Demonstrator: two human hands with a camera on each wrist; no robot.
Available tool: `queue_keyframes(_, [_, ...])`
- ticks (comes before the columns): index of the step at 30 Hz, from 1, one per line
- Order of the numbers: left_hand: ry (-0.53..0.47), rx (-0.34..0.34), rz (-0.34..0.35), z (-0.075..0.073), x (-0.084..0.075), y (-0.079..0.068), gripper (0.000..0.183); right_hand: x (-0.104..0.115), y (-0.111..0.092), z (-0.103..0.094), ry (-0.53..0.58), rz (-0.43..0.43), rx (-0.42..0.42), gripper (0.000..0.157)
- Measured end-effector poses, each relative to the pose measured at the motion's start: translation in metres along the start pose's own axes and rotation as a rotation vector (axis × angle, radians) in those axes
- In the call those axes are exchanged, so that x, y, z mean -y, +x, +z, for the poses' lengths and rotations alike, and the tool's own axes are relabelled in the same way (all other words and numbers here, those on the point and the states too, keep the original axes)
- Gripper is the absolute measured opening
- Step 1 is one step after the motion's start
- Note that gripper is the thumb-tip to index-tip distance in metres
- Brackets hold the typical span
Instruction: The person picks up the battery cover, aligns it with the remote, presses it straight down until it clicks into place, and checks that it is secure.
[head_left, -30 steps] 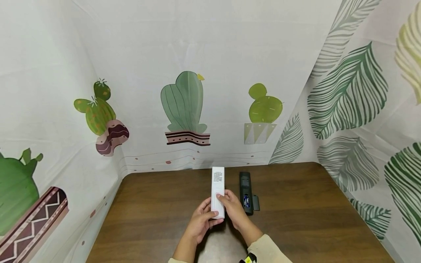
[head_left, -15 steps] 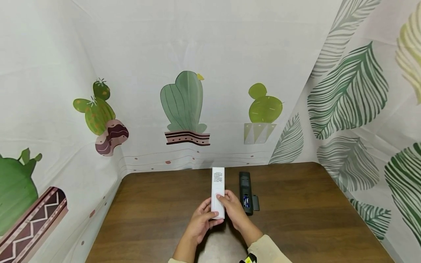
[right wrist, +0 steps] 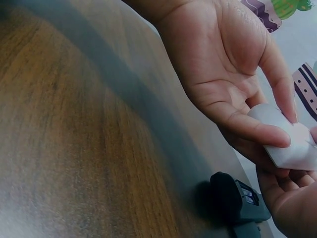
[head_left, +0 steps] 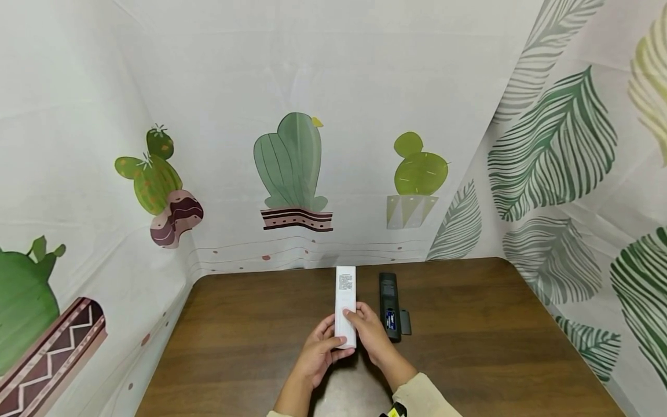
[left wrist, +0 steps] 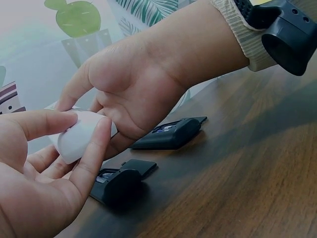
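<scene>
A white remote control (head_left: 345,292) is held back side up above the table, a printed label near its far end. My left hand (head_left: 315,352) grips its near end, with the thumb on top and fingers beneath. My right hand (head_left: 372,331) holds the right side and presses its thumb on the back. To the right lies a black remote control (head_left: 388,289), its battery compartment showing batteries (head_left: 390,318). Its dark cover (head_left: 406,322) sits beside it. The left wrist view shows another black remote (left wrist: 118,187) with an exposed compartment; in the head view I cannot make it out.
The brown wooden table (head_left: 234,347) has its far edge against a white cloth backdrop (head_left: 359,116) printed with cacti. A leaf-patterned cloth (head_left: 554,174) hangs at the right.
</scene>
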State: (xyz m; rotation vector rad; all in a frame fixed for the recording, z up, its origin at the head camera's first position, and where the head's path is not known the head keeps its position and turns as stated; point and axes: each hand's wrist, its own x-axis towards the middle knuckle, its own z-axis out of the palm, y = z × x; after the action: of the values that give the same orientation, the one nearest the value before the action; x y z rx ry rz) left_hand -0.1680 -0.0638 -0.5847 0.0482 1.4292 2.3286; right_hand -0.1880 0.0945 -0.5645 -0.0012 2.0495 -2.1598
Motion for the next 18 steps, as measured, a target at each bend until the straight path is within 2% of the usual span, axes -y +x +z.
queue_keyframes(18, [0.005, 0.007, 0.002, 0.0016, 0.0001, -0.0015, 0.071, 0.0007, -0.0009, 0.0017, 0.009, 0.025, -0.022, 0.043])
